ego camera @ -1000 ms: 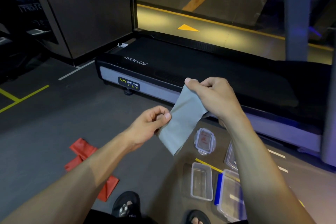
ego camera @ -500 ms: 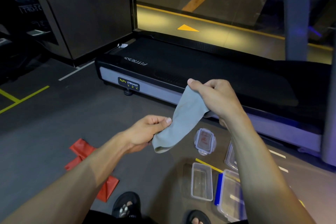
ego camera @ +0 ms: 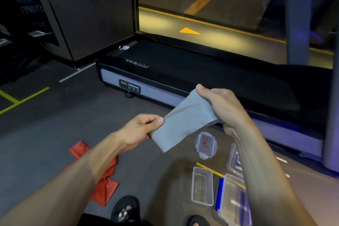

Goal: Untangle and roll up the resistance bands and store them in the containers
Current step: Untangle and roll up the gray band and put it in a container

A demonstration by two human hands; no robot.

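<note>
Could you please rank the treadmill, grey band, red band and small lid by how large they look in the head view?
1. treadmill
2. grey band, though held nearer the camera
3. red band, partly hidden, so unsure against grey
4. small lid

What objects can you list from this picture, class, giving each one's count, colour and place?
Flat stretchy resistance band: one, grey, held between both hands.
Flat resistance band: one, red, crumpled on floor, left.
Open rectangular plastic container: one, clear, floor, lower right.
Larger plastic container: one, clear with blue clip, right of it.
Clip lid: one, clear, floor beyond the containers.
Treadmill: one, black and grey, ahead.
Left hand: grips band's lower end.
Right hand: grips upper end.
</note>
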